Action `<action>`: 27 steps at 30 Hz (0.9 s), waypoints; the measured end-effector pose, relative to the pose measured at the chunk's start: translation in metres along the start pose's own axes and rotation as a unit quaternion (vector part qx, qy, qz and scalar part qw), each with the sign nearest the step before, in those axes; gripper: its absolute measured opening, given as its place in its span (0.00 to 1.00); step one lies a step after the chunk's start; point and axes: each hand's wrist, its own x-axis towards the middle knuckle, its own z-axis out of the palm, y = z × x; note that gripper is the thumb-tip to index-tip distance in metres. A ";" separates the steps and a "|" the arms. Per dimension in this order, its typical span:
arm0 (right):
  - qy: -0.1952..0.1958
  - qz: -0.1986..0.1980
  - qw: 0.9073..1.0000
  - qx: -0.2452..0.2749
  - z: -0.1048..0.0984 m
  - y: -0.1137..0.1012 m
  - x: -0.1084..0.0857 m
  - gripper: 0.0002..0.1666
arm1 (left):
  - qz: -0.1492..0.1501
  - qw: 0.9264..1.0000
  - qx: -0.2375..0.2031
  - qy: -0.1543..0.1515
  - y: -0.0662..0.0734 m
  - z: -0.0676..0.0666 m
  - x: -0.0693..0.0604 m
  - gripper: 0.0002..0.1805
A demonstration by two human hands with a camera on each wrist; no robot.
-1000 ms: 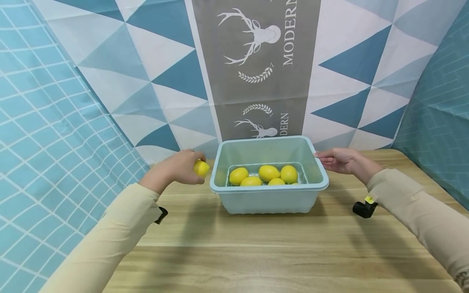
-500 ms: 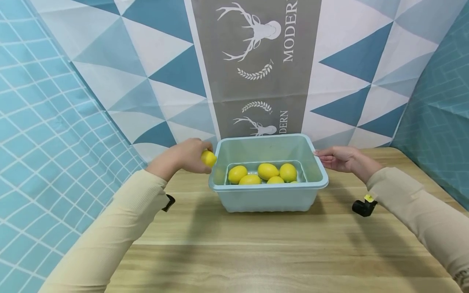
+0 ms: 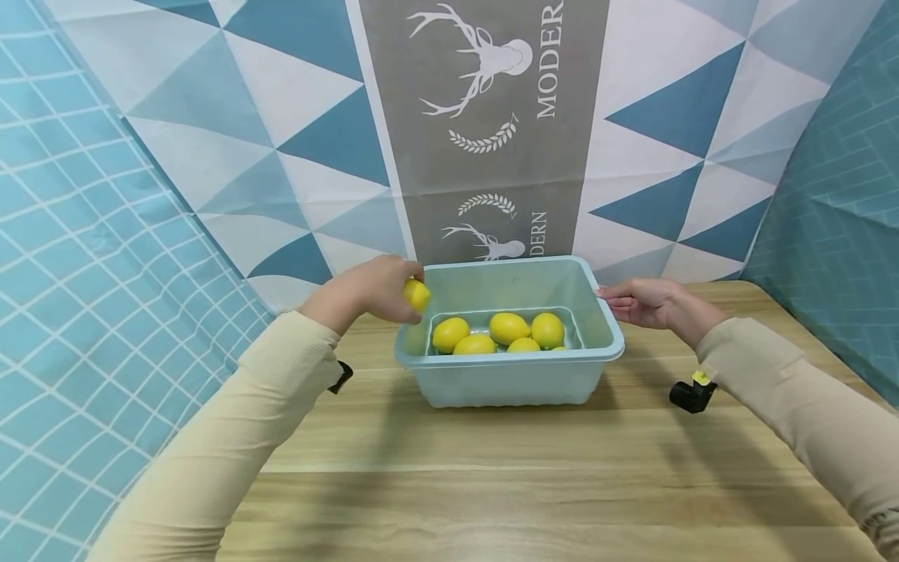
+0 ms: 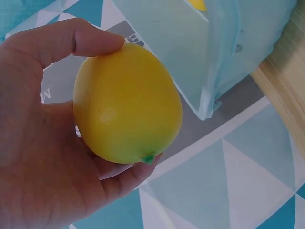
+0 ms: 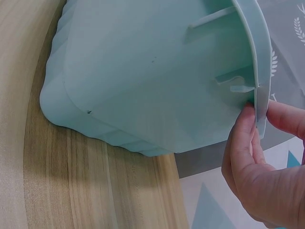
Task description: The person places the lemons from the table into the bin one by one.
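My left hand (image 3: 379, 290) holds a yellow lemon (image 4: 128, 105) between thumb and fingers, just over the left rim of a light blue plastic basin (image 3: 509, 382). A small green tip shows on the lemon in the left wrist view. Several more lemons (image 3: 509, 329) lie on the basin's floor; the front wall partly hides the nearest. At the basin's right side, my right hand (image 3: 649, 303) pinches the rim (image 5: 261, 62), thumb on one side and fingers under it.
The basin stands on a wooden table (image 3: 492, 484) close to a patterned backdrop (image 3: 485, 156). Blue tile-print cloth (image 3: 91, 273) hangs on the left, and a darker teal cloth (image 3: 836, 211) on the right. A black device (image 3: 691, 396) sits below the right sleeve.
My left hand has carried the lemon rightward and up, from beside the basin to over its left rim. The right hand keeps its grip on the rim.
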 end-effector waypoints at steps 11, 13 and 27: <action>0.006 0.003 1.000 0.011 -0.001 -0.002 -0.002 0.11 | 0.007 1.000 -0.008 -0.007 0.015 -0.009 0.018 0.28; 0.005 0.005 1.000 0.014 -0.002 -0.001 -0.002 0.11 | 0.006 1.000 -0.009 -0.010 0.018 -0.010 0.021 0.27; 0.012 0.006 1.000 0.013 0.001 0.000 -0.001 0.11 | 0.002 1.000 -0.010 -0.022 0.033 -0.011 0.040 0.28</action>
